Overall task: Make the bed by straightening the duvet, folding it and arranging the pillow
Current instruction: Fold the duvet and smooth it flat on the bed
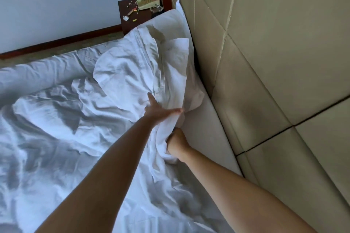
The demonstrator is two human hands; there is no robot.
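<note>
In the head view, my left hand (161,111) lies flat, fingers straight, on the crumpled duvet (117,85) near the pillow (170,22) at the headboard (265,62). My right hand (177,143) grips its edge. I should pull evenly to flatten it.

White duvet (56,123) lies rumpled across the bed; white pillow (178,56) stands tilted against the padded headboard (265,62).

White duvet (56,128), beige panelled headboard (284,53), cream telephone (147,1).
</note>
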